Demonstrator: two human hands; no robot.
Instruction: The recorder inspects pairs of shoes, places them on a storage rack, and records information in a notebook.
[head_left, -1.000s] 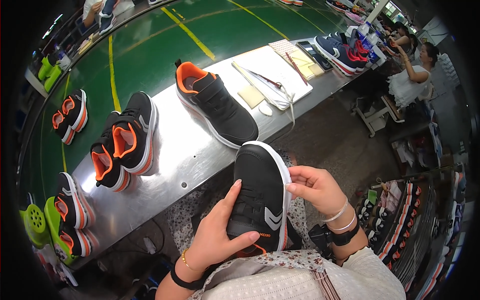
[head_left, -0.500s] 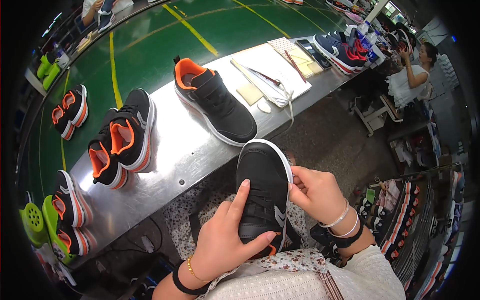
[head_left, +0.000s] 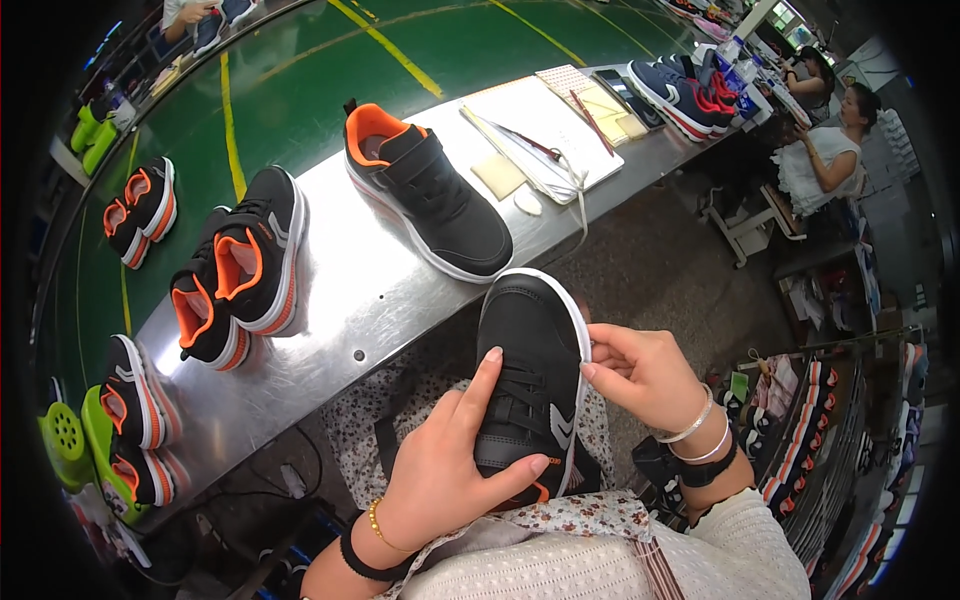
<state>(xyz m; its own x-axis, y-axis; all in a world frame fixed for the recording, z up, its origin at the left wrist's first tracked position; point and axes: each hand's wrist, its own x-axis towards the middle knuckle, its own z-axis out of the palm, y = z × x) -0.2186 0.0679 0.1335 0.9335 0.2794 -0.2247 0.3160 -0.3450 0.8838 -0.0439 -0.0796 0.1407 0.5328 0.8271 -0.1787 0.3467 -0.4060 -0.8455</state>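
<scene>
The held shoe (head_left: 525, 335) lies between the left hand (head_left: 440, 465) and the right hand (head_left: 645, 375), just before the bench (head_left: 340, 310). Beyond its toe a single shoe (head_left: 440, 205) stands on the bench, a notebook (head_left: 555, 125) to its right, one pair (head_left: 248, 225) to its left, another pair (head_left: 145, 410) farther left. Behind lies a worktop (head_left: 300, 110) bearing a third pair (head_left: 155, 210).

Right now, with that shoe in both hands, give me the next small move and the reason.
Probably slide the right hand slightly along the white sole edge: its thumb and fingertips are at that rim, while the left hand steadies the black shoe from the other side, so the right seems freer to shift.
</scene>
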